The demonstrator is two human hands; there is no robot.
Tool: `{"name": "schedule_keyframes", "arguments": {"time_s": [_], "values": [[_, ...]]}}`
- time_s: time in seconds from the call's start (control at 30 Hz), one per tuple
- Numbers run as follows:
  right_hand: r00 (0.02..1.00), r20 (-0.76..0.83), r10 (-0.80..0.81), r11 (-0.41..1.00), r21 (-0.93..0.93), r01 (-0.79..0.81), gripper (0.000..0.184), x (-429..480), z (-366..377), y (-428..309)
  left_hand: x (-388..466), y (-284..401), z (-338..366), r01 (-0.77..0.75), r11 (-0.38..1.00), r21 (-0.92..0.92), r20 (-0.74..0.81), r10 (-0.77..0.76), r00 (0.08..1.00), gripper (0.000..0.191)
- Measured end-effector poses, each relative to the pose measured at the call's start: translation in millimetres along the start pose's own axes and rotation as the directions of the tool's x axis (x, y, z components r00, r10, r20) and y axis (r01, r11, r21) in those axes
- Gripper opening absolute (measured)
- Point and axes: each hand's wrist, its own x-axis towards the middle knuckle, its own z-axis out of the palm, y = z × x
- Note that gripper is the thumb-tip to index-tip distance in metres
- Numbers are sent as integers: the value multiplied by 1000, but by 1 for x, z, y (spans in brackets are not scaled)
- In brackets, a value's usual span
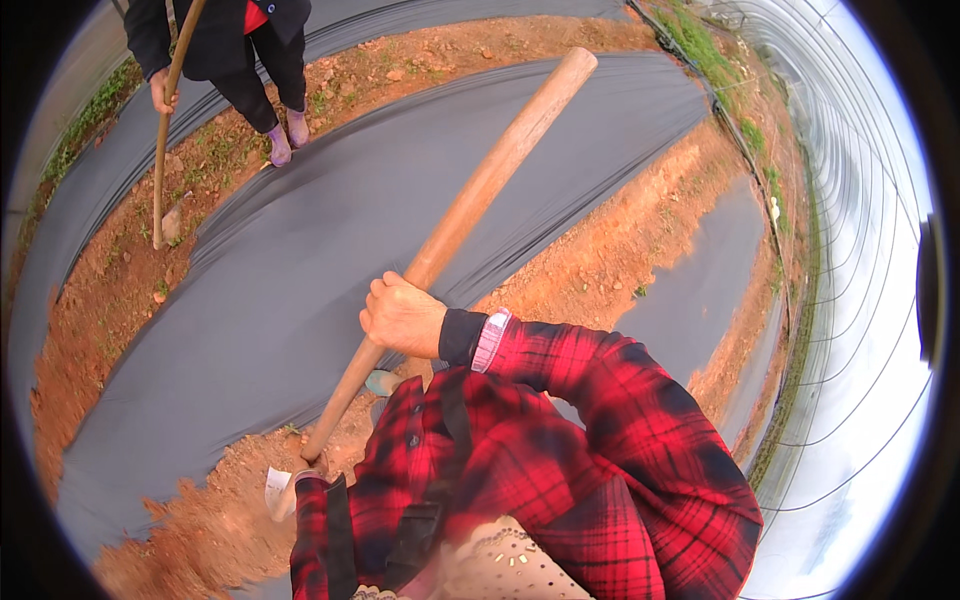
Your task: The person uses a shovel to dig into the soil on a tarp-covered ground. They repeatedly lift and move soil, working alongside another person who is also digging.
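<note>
A long wooden tool handle [502, 165] runs slantwise across the view, its blunt upper end toward the top right. My right hand [403, 315] is closed around its middle. Lower down, my left hand [318, 461] is wrapped on the same handle, partly hidden by the handle and the plaid cuff. Just beside that cuff shows a small pale, flat piece [278, 482]; whether it is the tool's blade, I cannot tell. Beneath the handle lies grey plastic mulch film [300, 315] over a raised bed. Reddish soil [247, 480] borders the film near my left hand.
At the upper left a co-worker in dark clothes and purple boots [280, 146] holds a wooden-handled tool [162, 142] by the shaft, its lower end at the soil furrow. More film-covered beds [712, 255] lie to the right. A dark edge line [739, 142] and curved tunnel hoops stand beyond.
</note>
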Motion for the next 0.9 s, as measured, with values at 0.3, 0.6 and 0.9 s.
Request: {"name": "schedule_keyframes", "arguments": {"time_s": [0.3,0.6,0.9], "values": [[1000,-25,5,997,77,-3,6,1,7,3,-1,-9,5,11,995,-96,-13,-12,1000,37],[993,115,0,999,49,-6,5,-3,-3,-1,-5,-31,10,27,972,-232,-20,-32,999,33],[990,137,-22,1000,-9,24,3,13,-9,-9,3,-18,1,116,948,-297,144,-75,987,35]]}}
